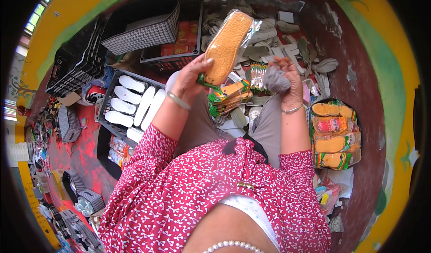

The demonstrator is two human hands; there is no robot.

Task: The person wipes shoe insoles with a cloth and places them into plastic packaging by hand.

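Observation:
My left hand grips the lower end of an orange fuzzy insole in clear plastic wrapping with a green part at its base. The insole is raised and tilted, its top leaning right. In my right hand is a crumpled grey cloth, apart from the insole. Below the two hands, between my knees, lies a stack of packaged insoles with green wrapping. A second packaged bundle stands just behind it, near the cloth.
Many pale insoles and shoes are heaped ahead. On my right, a basket holds several packaged orange insoles. To the left stand a crate of white insoles, a houndstooth basket and stacked black crates.

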